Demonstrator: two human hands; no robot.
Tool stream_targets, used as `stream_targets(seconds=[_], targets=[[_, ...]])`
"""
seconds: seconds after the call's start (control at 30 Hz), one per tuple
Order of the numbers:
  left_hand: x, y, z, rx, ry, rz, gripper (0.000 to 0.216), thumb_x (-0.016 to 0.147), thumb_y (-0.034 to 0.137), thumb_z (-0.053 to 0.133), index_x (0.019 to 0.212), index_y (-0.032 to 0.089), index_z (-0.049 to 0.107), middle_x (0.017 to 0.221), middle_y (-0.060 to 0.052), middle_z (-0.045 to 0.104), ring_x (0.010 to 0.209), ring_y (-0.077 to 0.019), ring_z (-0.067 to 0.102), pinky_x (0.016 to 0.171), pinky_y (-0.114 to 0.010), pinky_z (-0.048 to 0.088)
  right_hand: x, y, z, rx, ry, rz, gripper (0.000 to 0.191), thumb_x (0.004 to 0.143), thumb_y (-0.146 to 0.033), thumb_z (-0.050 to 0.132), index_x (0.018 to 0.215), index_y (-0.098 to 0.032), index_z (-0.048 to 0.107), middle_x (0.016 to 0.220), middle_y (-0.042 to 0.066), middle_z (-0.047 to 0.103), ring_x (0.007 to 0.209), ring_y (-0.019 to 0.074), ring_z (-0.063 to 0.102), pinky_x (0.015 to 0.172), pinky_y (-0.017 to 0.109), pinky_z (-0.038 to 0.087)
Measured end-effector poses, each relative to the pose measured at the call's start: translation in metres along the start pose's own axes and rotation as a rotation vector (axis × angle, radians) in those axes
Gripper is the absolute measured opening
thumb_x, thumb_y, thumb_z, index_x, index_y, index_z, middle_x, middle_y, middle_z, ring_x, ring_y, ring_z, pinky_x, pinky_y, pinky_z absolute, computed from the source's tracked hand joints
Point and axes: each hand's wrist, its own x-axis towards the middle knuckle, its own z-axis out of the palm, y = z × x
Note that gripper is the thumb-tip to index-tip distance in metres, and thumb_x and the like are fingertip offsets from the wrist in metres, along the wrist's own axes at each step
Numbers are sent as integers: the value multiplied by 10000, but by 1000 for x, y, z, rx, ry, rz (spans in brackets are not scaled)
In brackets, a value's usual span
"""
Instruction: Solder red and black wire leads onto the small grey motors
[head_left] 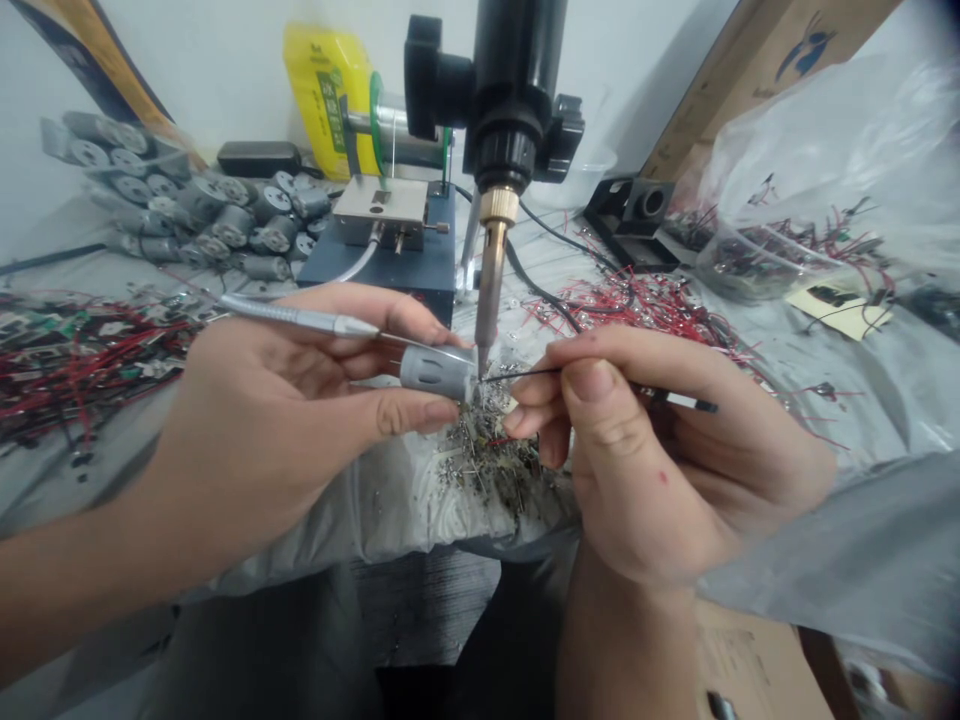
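My left hand (300,400) is closed around a small grey motor (435,373), its end facing right. A pen-like solder feed nozzle (307,318) lies across the same hand, its thin tip reaching over the motor. Between the thumb and fingers of my right hand (637,430) is a thin black wire (529,374), whose end meets the motor's right end. A small black and white connector (684,401) shows at the wire's other side. The soldering iron (491,280) points straight down from a clamp, its tip at the motor's end; exact contact cannot be made out.
Grey motors (232,225) are heaped at the back left. A solder feeder (382,225) with a solder spool (409,135) stands behind my left hand. Red-wired parts (67,360) lie left, more red wires (660,310) right. Solder scraps and clippings (495,460) litter the sheet below the iron.
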Motion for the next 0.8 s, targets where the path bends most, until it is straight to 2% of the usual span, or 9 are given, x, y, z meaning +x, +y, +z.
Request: stream_targets(seconds=[0.13,0.33,0.47,0.63,0.8], targets=[[0,1,0,5,11,-4,315,764,112,1052,937,325,899,1019,119,914,917,-116,888,843,-126,747,0,0,1,-28,-1,0,117,1062,-201,799,1128,-268,870,865,-19,838,636,103,758,470,217,557],[0,0,-2,33,-1,15,344,757,153,1078,950,383,909,1050,131,912,907,-121,888,845,-142,757,1,-1,-1,-33,-3,7,117,1057,-209,805,1121,-279,874,867,-23,838,632,102,755,483,219,570],[1,0,-1,28,7,24,342,755,110,1066,934,355,908,1019,119,909,897,-106,883,828,-102,735,1,0,-1,-40,-9,3,130,1053,-200,803,1122,-282,876,870,-23,839,628,106,756,481,221,570],[1,0,-1,23,-3,25,323,777,143,1068,954,359,906,1040,124,910,922,-117,890,859,-134,752,0,0,1,-13,-6,-2,132,1061,-177,800,1127,-264,872,863,-32,834,650,75,750,508,195,586],[1,-3,-1,28,-3,75,369,752,69,1037,943,354,900,1025,134,908,888,-110,889,823,-120,745,1,3,2,41,15,-45,179,1020,-121,825,1139,-242,882,867,-32,836,643,74,754,513,190,607]])
